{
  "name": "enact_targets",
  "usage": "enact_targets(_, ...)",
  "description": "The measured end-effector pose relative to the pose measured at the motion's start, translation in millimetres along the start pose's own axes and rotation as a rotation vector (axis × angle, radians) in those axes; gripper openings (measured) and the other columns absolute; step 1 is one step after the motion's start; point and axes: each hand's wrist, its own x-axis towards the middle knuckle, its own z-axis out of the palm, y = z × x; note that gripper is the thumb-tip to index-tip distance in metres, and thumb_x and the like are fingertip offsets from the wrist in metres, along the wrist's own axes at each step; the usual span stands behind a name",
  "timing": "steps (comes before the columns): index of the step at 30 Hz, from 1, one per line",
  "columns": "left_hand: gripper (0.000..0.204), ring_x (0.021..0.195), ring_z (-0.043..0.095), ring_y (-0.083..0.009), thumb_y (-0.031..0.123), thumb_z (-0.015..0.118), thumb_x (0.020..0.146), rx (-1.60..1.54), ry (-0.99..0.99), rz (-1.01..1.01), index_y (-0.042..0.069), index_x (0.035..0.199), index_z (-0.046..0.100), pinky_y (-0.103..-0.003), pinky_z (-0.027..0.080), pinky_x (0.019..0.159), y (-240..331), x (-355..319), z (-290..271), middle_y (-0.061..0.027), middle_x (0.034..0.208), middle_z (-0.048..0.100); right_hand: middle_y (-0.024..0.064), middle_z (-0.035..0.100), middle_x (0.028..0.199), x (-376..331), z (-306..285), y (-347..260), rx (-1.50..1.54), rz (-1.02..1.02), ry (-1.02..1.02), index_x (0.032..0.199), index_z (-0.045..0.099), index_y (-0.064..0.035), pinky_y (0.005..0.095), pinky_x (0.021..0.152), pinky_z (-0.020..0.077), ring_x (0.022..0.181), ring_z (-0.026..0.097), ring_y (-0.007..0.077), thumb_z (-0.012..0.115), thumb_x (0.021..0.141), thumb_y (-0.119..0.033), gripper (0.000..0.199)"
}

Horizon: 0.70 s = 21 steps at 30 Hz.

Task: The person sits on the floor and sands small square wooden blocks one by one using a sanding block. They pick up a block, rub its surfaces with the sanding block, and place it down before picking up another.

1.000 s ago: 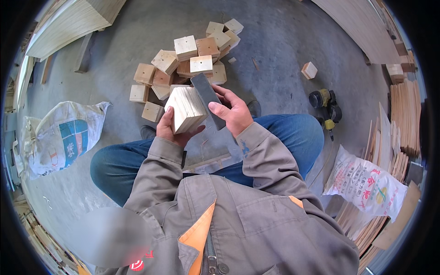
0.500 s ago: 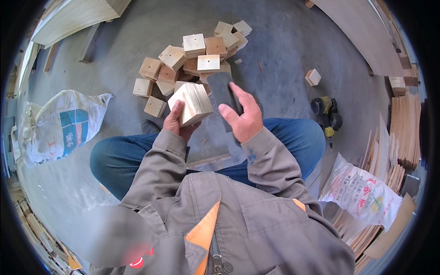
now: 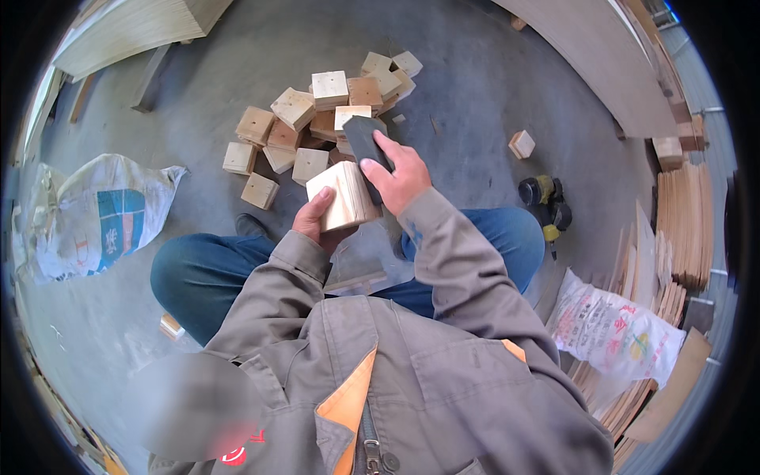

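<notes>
My left hand (image 3: 314,217) grips a pale, layered wooden block (image 3: 339,198), thumb on its near left side and fingers underneath. In my right hand (image 3: 402,172) is a flat dark grey sanding block (image 3: 364,136), tilted along the right side of the wooden block and seemingly touching it. Thumb and fingers of the right hand press on the dark block; part of its lower end is behind the hand. Beyond both hands lies a heap of similar wooden blocks (image 3: 293,109), several with a small hole in one face.
A yellow-and-black cordless drill (image 3: 540,191) lies right of my right knee, near a single block (image 3: 522,144). White woven sacks lie at left (image 3: 150,198) and right (image 3: 617,328). Stacked thin boards (image 3: 685,229) line the right side; large panels (image 3: 131,39) stand at the far left.
My right hand has moved left and brought the sanding block up against the wooden block. My left hand has shifted slightly right and nearer with the wooden block, which is turned a little.
</notes>
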Motion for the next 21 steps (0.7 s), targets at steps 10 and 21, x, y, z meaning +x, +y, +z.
enact_targets(10,0.065,0.118,0.063,-0.03,0.049,0.068,0.093,-0.102,-0.008,0.058,0.016,0.146,0.049,-0.054,0.049,0.1,13.6,6.1,-14.1,-0.008,0.131,0.065,0.0302,0.059,0.123,-70.4,1.5,-24.8,-0.065,-0.187,0.034,0.139,0.058,-0.0034,0.0478,0.102,0.0458,0.114,0.057,0.0443,0.072,0.088,-0.029,0.059)
enact_targets(21,0.059,0.104,0.067,-0.0233,0.046,0.072,0.09,-0.161,-0.029,0.085,0.015,0.138,0.057,-0.045,0.05,0.087,18.0,-2.8,-19.2,-0.0059,0.12,0.069,0.0309,0.06,0.119,-83.7,3.3,-39.6,-0.068,-0.324,0.012,0.139,0.057,0.0026,0.048,0.1,0.047,0.109,0.059,0.0437,0.07,0.09,-0.03,0.06)
